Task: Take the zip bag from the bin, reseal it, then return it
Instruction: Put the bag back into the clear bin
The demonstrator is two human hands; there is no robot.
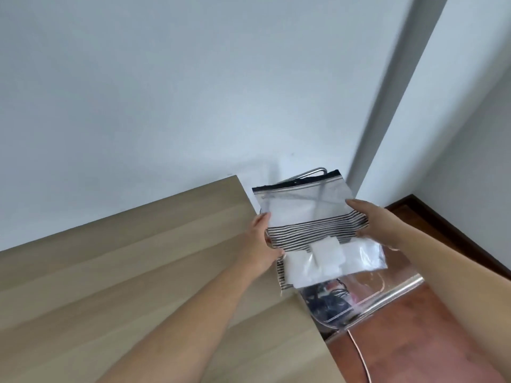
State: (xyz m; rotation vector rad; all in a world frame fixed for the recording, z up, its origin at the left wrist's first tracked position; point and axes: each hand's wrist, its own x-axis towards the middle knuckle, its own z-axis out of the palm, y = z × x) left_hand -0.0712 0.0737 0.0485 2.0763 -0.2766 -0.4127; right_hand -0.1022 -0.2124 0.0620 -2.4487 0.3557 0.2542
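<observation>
Where the table's far corner meets the wall, the zip bag (309, 214) is held in the air, above the clear bin (387, 297) on the floor. Its black zip strip faces away from the person; whether the strip is sealed cannot be told. The bag is clear above, with black-and-white striped fabric and white folded items inside. The left hand (262, 239) is closed on the bag's left edge, thumb on top. The right hand (370, 219) is closed on the right edge. The bin holds dark, blurred items. The wooden table (138, 272) lies just left of the bin.
</observation>
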